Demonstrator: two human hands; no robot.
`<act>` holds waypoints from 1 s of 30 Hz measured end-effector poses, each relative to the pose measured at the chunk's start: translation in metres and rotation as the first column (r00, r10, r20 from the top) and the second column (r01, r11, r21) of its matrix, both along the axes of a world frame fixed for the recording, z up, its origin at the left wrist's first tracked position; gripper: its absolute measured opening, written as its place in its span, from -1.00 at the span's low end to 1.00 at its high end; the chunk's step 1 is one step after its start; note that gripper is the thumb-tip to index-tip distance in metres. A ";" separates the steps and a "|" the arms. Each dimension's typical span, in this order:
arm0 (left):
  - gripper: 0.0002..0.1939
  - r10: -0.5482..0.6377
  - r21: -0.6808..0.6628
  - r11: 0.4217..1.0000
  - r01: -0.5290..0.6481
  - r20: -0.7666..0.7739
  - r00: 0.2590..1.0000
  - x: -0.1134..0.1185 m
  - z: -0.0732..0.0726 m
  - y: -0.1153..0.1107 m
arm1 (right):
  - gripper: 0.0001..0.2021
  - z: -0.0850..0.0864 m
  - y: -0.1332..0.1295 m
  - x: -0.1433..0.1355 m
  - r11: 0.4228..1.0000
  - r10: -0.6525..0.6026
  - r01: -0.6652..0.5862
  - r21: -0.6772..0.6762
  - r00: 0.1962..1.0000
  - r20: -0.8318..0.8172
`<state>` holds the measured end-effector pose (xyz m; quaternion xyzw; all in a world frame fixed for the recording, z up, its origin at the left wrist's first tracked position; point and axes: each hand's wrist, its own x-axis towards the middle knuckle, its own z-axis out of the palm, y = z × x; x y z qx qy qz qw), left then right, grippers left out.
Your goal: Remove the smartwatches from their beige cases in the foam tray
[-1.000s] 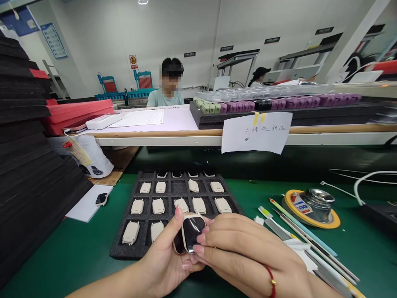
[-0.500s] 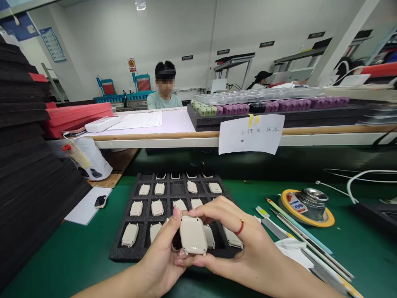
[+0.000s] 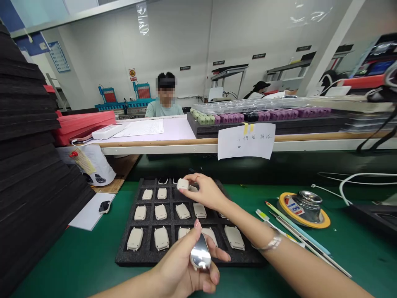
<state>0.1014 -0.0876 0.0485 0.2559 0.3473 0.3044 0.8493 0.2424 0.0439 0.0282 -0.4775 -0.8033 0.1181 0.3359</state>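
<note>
In my left hand (image 3: 189, 260), low in front of the tray, a smartwatch body (image 3: 201, 253) without a strap is gripped, its glossy screen turned up and catching light. My right hand (image 3: 206, 192) reaches to the far rows and pinches a cream watch body (image 3: 182, 184) between thumb and fingers. That piece is over the third column of the black foam tray (image 3: 124, 261); whether it touches the slot I cannot tell. Several cream watch bodies (image 3: 135, 239) lie back-up in the tray's slots. My right forearm and hand hide part of the right columns.
Tall stacked black foam (image 3: 27, 165) rises at left, beside a white card bearing another watch (image 3: 104, 206). To the right lie a toothbrush (image 3: 263, 215), sticks, and a metal bottle (image 3: 308, 203) with yellow tape. A shelf (image 3: 161, 148) crosses ahead; a person (image 3: 164, 105) sits beyond.
My hands have separated. The right has moved forward to the tray's far rows with a cream watch body, while the left stays near, with a watch's screen now showing upward.
</note>
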 end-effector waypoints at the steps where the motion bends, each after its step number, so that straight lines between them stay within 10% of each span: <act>1: -0.46 -0.040 0.020 0.999 0.040 -0.016 0.999 0.001 0.000 -0.001 | -0.73 -0.007 0.007 -0.005 1.000 0.007 -0.006 -0.007 0.999 0.043; 12: -0.34 -0.204 0.289 0.913 0.287 -0.285 0.937 -0.001 0.001 -0.004 | -0.71 -0.030 0.022 0.023 0.990 -0.074 0.102 -0.098 0.963 0.257; 19: -0.30 -0.226 0.217 0.931 0.294 -0.292 0.929 0.002 -0.006 -0.003 | -0.68 -0.036 0.028 0.041 0.990 0.002 0.035 -0.139 0.967 0.255; 25: -0.34 -0.150 0.201 0.964 0.174 -0.130 0.980 0.001 -0.011 0.002 | -0.70 -0.021 0.027 0.044 0.993 0.028 -0.012 -0.118 0.991 0.134; 30: -0.54 0.130 0.095 0.986 -0.137 0.070 0.989 -0.004 -0.005 0.010 | -0.76 0.017 -0.027 0.038 0.990 0.128 -0.134 -0.035 0.984 -0.124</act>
